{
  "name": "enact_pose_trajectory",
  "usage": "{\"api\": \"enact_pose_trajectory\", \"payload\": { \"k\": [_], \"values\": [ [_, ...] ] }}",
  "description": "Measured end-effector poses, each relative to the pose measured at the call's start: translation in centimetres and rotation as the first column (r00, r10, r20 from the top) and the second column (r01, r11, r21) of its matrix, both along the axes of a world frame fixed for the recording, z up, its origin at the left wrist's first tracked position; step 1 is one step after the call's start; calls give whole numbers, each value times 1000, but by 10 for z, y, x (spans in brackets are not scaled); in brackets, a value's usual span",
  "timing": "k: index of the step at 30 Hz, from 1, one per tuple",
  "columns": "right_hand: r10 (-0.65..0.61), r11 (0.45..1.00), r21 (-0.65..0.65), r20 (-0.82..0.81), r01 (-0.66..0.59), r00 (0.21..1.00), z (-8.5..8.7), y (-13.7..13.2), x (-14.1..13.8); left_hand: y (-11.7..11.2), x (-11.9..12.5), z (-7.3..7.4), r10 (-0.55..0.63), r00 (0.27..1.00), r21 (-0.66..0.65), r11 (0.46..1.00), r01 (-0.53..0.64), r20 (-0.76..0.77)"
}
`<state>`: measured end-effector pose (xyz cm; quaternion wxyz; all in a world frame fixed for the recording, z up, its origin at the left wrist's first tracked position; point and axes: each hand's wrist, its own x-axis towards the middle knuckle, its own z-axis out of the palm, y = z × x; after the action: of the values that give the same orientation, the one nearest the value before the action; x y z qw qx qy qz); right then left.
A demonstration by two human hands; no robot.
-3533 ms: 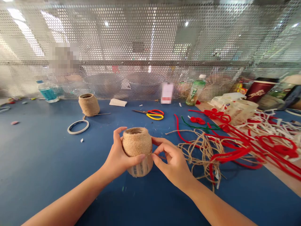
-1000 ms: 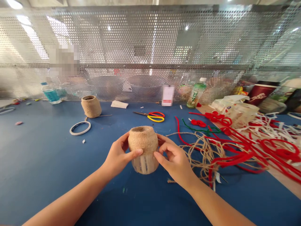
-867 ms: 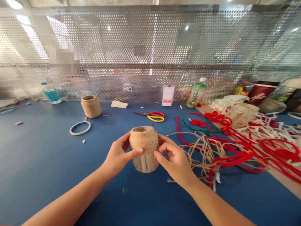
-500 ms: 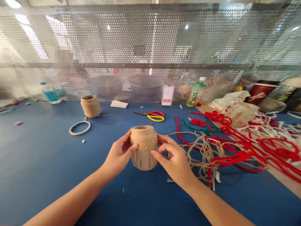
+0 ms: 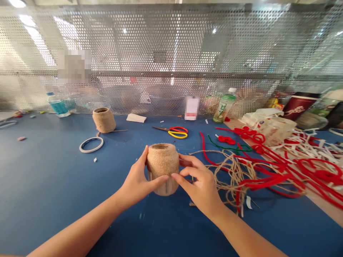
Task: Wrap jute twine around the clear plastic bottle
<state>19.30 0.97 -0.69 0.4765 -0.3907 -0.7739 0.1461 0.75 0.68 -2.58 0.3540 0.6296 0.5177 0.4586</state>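
Right now, the left hand (image 5: 138,180) is cupping a rounded see-through jar (image 5: 163,160) with tan twine around its upper part, the thumb lying across the front. The right hand (image 5: 200,184) is curling half open at the other side, fingertips touching the jar; I cannot tell whether they are pinching a strand. Between the hands, the jar is facing mouth-up over the middle of a blue tabletop (image 5: 53,200), its dark inside showing no readable contents. Farther back on the left, a squat twine-covered pot (image 5: 104,120) is standing, its inside equally dark. Near the far edge, a blue-capped, blue-labelled bottle (image 5: 57,105) and a white-capped, green-labelled bottle (image 5: 224,106) are standing well apart. A black-lidded dark red cup (image 5: 298,106) is hiding its contents.

The tabletop's far edge is meeting a perforated metal screen (image 5: 160,43); its right edge is bordering a beige surface (image 5: 328,208). Leftward, blue surface is stretching well past the forearm, while a loose tan twine tangle (image 5: 233,175) is crowding the right hand. Red-and-yellow-handled scissors (image 5: 169,130) are lying beyond the jar.
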Motion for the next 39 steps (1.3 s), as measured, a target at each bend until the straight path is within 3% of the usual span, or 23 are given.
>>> {"api": "enact_pose_trajectory", "payload": {
  "k": [11,33,39],
  "values": [
    [48,999,-9,18,-48,999,2,-3,0,1,1,6,27,999,33,999,-28,21],
    [10,982,188,45,-18,999,0,-1,-3,-3,3,7,-32,999,70,997,29,35],
    [22,983,183,45,-30,999,-1,-1,-4,-8,6,14,-10,1000,64,998,10,-4]
  ]
}}
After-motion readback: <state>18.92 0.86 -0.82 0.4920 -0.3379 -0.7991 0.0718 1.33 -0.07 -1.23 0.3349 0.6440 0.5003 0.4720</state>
